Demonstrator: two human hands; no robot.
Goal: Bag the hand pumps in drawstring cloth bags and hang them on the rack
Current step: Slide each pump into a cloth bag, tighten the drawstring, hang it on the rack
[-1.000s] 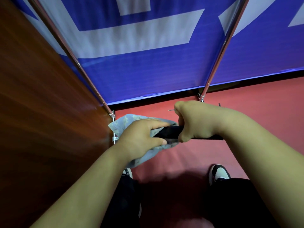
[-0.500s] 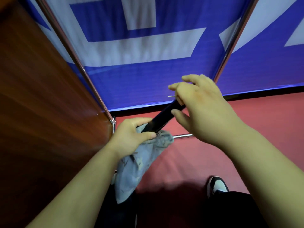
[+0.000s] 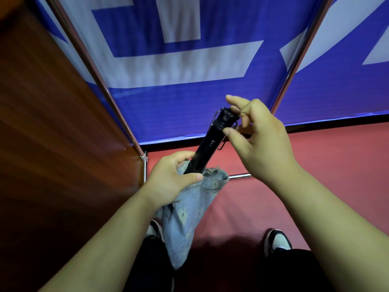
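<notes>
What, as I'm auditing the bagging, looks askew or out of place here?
Only the hand pump: it stands tilted, mostly outside the cloth bag, its lower end in the mouth that the left hand grips. Nothing looks damaged.

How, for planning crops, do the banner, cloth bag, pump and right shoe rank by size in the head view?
1. banner
2. cloth bag
3. pump, lower end inside the bag
4. right shoe, farther off and partly hidden, so unsure against pump
</notes>
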